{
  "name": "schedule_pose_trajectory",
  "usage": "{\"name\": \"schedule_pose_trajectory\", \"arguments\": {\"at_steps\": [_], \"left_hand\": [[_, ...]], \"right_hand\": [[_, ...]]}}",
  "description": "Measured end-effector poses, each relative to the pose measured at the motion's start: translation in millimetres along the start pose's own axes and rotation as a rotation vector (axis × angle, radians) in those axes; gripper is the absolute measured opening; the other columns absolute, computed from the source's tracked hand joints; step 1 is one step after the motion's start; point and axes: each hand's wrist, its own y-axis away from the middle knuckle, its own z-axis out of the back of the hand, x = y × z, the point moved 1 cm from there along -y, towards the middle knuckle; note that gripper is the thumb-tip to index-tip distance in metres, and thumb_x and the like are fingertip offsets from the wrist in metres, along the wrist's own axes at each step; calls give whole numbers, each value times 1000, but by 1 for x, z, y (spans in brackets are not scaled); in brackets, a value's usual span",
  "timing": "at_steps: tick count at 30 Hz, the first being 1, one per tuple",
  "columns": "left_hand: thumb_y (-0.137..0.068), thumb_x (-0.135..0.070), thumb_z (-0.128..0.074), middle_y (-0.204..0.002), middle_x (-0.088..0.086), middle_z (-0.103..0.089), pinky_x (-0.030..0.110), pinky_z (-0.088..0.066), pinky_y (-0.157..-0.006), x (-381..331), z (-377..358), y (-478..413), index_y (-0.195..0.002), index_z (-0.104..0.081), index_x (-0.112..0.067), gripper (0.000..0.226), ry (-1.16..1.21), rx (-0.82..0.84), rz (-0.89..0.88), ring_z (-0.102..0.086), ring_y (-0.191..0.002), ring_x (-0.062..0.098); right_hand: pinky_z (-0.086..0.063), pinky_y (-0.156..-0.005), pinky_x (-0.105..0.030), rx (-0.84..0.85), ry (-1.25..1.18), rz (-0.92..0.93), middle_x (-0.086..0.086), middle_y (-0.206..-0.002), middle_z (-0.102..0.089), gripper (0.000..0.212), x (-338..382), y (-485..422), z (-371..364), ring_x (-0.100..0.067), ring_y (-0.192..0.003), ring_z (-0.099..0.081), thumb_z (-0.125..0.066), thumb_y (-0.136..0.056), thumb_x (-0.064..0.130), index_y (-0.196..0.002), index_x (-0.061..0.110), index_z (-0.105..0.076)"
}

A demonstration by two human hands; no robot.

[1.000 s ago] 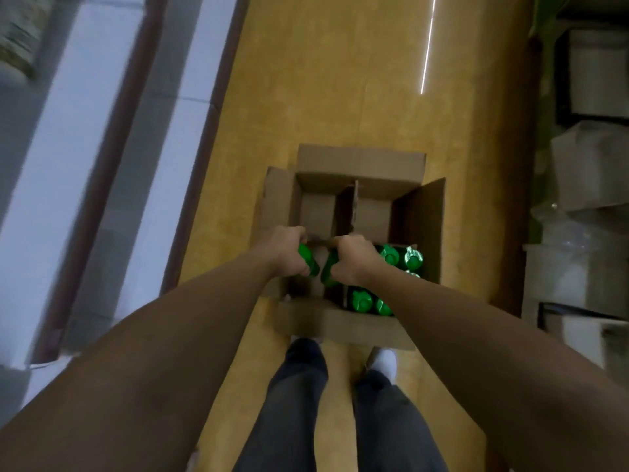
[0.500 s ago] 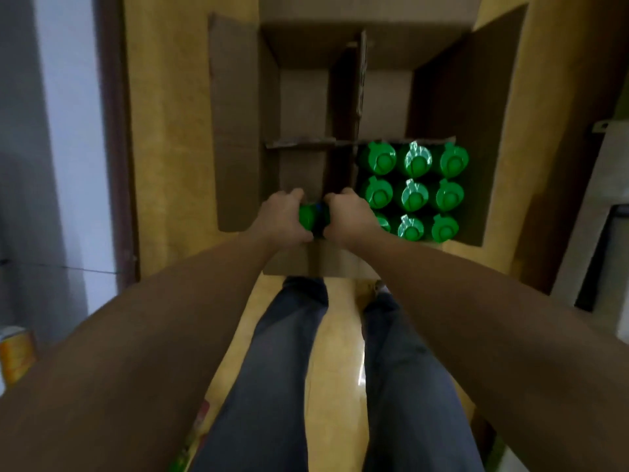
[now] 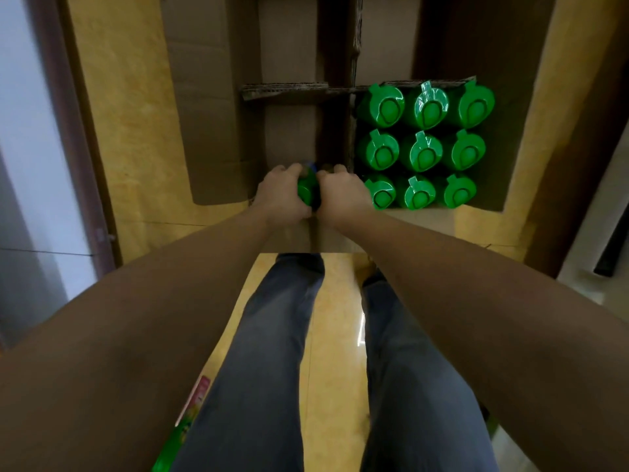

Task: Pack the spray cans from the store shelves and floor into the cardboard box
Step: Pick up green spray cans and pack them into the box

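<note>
An open cardboard box [image 3: 207, 107] stands on the yellow floor, split into compartments by cardboard dividers [image 3: 286, 87]. Its near right compartment holds several upright spray cans with green caps [image 3: 422, 151]. My left hand [image 3: 280, 195] is closed around a green-capped spray can [image 3: 307, 190] at the near edge of the near left compartment. My right hand [image 3: 343, 195] is right beside it, fingers curled over the divider; what it holds is hidden. The far compartments show only bare cardboard.
My legs in blue jeans [image 3: 272, 352] stand just in front of the box. A green and pink spray can [image 3: 190, 413] lies on the floor by my left leg. A white shelf unit [image 3: 30, 165] runs along the left, and pale boxes [image 3: 599, 233] sit at the right.
The view has closed in on the box as my head dropped. Both hands have lowered together, with the can, into the near left compartment.
</note>
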Motion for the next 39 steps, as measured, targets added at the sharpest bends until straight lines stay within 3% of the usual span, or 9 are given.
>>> {"name": "schedule_pose_trajectory", "arguments": {"at_steps": [5,11,15,19,24,32,39], "left_hand": [[-76,-22,-86,-136,10,-51,32,-42,-94,3,1,-6,-146,-46,-18,81,50,48,-1,-51,-123,30],[-80,-23,-85,-148,10,-49,33,-44,-100,-2,15,9,-157,-32,-20,93,107,96,18,-49,-132,30],[-85,-23,-80,-156,8,-42,32,-42,-105,-22,45,35,-159,-29,-19,90,112,49,24,-42,-141,29],[-86,-26,-79,-156,7,-43,33,-44,-107,-60,92,71,-158,-32,-20,87,123,-57,5,-45,-140,27],[-87,-26,-78,-153,8,-47,36,-42,-108,-127,159,134,-154,-40,-21,78,123,-189,-93,-46,-138,29],[-89,-33,-75,-160,6,-35,36,-37,-115,-236,280,264,-158,-32,-21,82,-18,-405,-238,-37,-144,28],[-84,-45,-78,-165,6,-27,44,-35,-118,-306,366,389,-159,-28,-27,92,-126,-673,-295,-29,-149,29]], "right_hand": [[-48,-89,-44,-3,12,-17,-17,-133,-48,51,-5,0,-7,-39,-118,-53,-65,-91,26,-138,14,-51],[-47,-102,-47,42,-10,-50,-16,-145,-42,70,-2,11,5,-38,-130,-44,-68,-91,30,-153,20,-37],[-47,-96,-45,-3,-10,-43,-16,-139,-43,60,3,36,34,-38,-129,-43,-66,-92,28,-146,15,-44],[-44,-103,-45,-85,25,-46,-17,-143,-42,63,10,68,93,-39,-132,-41,-67,-89,25,-147,14,-44],[-43,-106,-50,-225,70,-17,-18,-141,-47,61,20,126,188,-40,-133,-40,-66,-90,34,-145,16,-46],[-44,-103,-49,-468,112,-3,-16,-140,-47,55,37,266,342,-37,-131,-42,-66,-90,21,-142,17,-49],[-46,-100,-48,-755,184,21,-14,-143,-46,58,56,393,459,-35,-131,-43,-69,-90,29,-143,20,-48]]}}
